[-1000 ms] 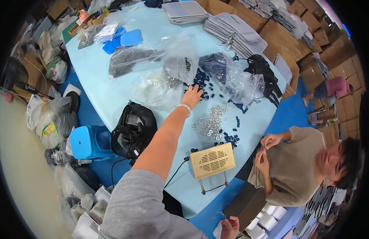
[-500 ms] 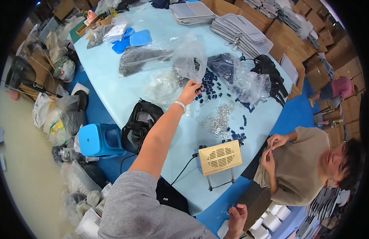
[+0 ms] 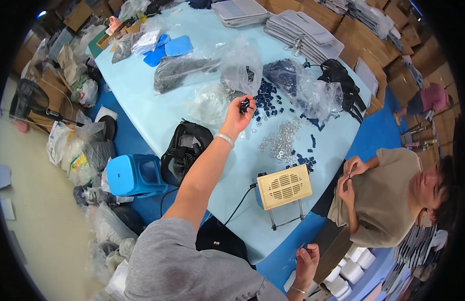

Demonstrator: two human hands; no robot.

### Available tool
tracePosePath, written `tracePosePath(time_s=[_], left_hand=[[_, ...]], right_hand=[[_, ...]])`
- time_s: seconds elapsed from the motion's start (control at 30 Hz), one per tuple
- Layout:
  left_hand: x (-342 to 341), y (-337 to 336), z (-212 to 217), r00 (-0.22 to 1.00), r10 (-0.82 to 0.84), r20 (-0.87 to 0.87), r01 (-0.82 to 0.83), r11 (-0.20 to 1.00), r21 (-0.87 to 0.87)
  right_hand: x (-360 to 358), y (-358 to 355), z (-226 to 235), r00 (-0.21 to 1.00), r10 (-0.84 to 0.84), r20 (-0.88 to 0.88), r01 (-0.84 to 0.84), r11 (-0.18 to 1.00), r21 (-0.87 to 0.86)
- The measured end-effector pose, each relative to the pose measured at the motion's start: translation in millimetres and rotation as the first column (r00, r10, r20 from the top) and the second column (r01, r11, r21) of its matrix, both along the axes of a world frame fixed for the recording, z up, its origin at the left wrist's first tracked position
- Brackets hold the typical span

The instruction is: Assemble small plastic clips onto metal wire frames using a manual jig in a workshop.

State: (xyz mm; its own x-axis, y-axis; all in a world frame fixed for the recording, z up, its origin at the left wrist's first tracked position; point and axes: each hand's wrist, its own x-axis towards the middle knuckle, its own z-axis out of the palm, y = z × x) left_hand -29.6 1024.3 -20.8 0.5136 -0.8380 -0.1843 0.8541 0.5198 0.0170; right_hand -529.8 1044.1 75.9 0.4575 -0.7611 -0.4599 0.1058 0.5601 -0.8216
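Note:
My left hand (image 3: 238,114) is reached out over the table, its fingers curled round a few small dark pieces (image 3: 245,106). Just beyond it lies an open clear plastic bag (image 3: 241,70). Small dark blue pieces (image 3: 266,96) are heaped right beside that hand. Nearer to me is a spread of small clear or silvery pieces (image 3: 282,140), with more dark blue ones along its edge. Low on the right, my right hand (image 3: 306,261) is off the table, thumb and fingers pinched on a small dark blue piece (image 3: 305,246), too small to make out fully.
A cream-and-blue box with a slotted grille (image 3: 285,186) stands at the table's near edge. A black bag (image 3: 184,150) and a blue stool (image 3: 134,174) are to the left. Stacked grey panels (image 3: 305,32) lie at the far right. A co-worker (image 3: 385,195) sits at right, hands together.
My left hand has come away from the clear bag's edge, and dark pieces now show in its fingers. My right hand has risen slightly. The whole view has shifted a little.

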Motion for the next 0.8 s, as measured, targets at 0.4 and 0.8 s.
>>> tracePosePath(time_s=[0.4,0.8], left_hand=[[-236,57,136,0.918,-0.386,-0.088,0.377,0.92,-0.108],[-415,51,122,0.782,-0.622,0.032,0.622,0.782,-0.016]], right_hand=[[27,2,48,0.98,0.002,0.201,0.0,1.0,-0.01],[-44,21,50,0.954,-0.256,-0.158,0.161,0.878,-0.451]])
